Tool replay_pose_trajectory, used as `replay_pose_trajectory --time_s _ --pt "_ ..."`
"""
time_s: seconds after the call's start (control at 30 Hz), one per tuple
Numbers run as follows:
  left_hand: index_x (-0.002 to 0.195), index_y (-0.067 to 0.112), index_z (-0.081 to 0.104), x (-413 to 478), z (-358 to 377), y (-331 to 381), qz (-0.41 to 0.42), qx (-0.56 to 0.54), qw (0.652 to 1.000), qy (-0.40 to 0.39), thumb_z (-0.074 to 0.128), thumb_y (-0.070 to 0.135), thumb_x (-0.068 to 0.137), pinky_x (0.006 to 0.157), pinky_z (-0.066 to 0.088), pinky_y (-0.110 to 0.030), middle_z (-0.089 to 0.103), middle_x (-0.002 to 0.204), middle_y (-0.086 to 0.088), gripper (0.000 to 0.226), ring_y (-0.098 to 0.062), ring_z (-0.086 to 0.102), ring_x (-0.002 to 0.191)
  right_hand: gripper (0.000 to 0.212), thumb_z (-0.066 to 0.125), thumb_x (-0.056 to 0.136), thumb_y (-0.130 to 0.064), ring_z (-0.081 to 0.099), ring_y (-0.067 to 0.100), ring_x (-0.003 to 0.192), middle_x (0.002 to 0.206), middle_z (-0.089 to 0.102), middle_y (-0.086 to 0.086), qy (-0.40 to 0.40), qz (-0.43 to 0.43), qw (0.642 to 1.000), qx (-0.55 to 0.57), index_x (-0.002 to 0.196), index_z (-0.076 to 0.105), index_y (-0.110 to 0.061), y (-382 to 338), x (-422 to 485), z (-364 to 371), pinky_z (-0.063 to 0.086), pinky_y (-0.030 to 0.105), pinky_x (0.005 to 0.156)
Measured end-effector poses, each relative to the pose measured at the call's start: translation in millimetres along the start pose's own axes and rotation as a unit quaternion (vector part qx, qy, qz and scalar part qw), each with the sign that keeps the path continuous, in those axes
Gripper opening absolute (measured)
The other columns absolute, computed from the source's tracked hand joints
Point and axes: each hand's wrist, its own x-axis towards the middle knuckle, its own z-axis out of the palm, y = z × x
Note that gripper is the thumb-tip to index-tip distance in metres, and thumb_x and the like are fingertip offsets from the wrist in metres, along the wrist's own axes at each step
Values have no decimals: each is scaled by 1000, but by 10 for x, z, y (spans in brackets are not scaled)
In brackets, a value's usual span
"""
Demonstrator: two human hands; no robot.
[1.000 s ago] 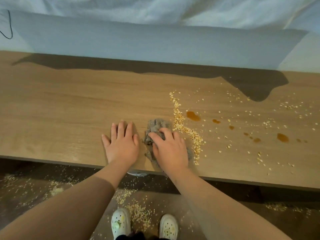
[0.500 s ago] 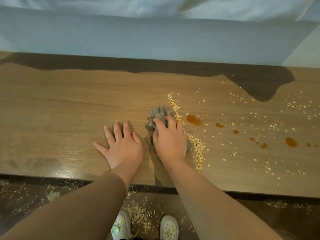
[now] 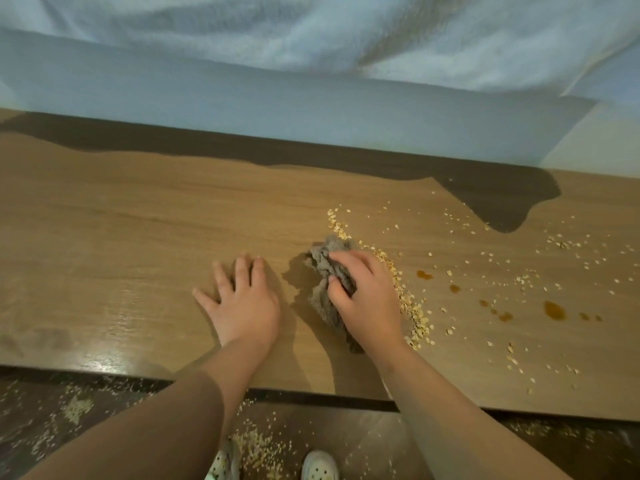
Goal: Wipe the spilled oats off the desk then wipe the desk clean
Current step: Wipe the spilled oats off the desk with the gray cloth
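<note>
The right hand [image 3: 367, 303] and its cloth [image 3: 325, 268] have slid rightward since half a second ago. They have shoved the ridge of oats [image 3: 408, 306] along, over the spot where the largest brown stain showed. The grip is closed on the bunched grey cloth, fingers curled into its folds, pressing it to the surface [image 3: 138, 237]. The ridge lies against the hand's right side, its long axis running far to near. Loose flakes and brown stains [image 3: 554, 310] spread further right, well apart from the left hand [image 3: 242, 306], which lies flat with fingers spread. The right hand is nearer, and the next sweep should probably meet the ridge broadside.
</note>
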Motion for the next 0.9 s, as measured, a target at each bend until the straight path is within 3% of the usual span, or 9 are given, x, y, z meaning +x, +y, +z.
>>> replay_pose_trajectory --time_s 0.07,0.17,0.37,0.47,0.6,0.7,0.8,0.9 --pt "149 28 18 140 -64 134 51 -14 999 -7 29 23 98 114 8 -57 5 159 7 52 -22 -7 146 33 58 88 -20 43 10 111 117 50 -11 2 19 999 45 121 60 -24 5 121 -100 30 18 87" --pt "148 31 19 427 -173 364 27 -66 996 -50 33 22 98 112 4 -62 6 158 7 53 -22 -8 146 32 58 89 -18 45 15 113 120 53 -5 41 23 998 43 120 60 -22 115 346 -270 31 20 89" --pt "149 38 8 653 -35 543 -27 -52 998 -17 13 37 98 108 -5 -66 -1 159 7 51 -26 -12 145 37 52 93 -19 31 3 111 131 48 -3 36 34 999 -9 129 52 -23 527 930 -549 25 22 95" --pt "148 38 6 648 4 572 -31 -45 998 -8 10 39 96 109 -5 -66 -2 159 8 52 -26 -12 145 39 51 94 -19 37 17 122 138 46 0 34 16 997 -70 132 50 -24 753 1338 -632 29 30 101" --pt "148 38 3 645 6 574 -37 -40 998 3 9 40 96 110 -4 -64 -2 159 8 53 -25 -12 145 38 52 92 -23 44 30 116 131 51 8 56 -17 984 -168 130 50 -24 1106 1933 -818 35 41 98" --pt "148 38 -4 655 16 592 -41 -24 999 -3 6 40 96 111 -1 -63 -6 159 9 53 -24 -14 145 37 54 90 -23 45 38 113 128 49 14 55 39 975 -209 126 50 -23 1468 2299 -946 36 43 95" --pt "148 38 -7 664 30 582 -47 -22 999 -2 5 40 94 112 -2 -62 -7 158 10 55 -24 -15 144 38 51 91 -29 31 36 124 141 36 8 -16 135 957 -257 129 45 -30 1841 2437 -922 24 45 103" --pt "148 38 -9 680 49 580 -44 -11 999 5 6 40 94 112 -2 -61 -6 158 10 56 -25 -15 144 40 45 93 -35 27 35 126 145 29 5 -60 153 943 -288 132 39 -33 2078 2464 -812 20 47 105"
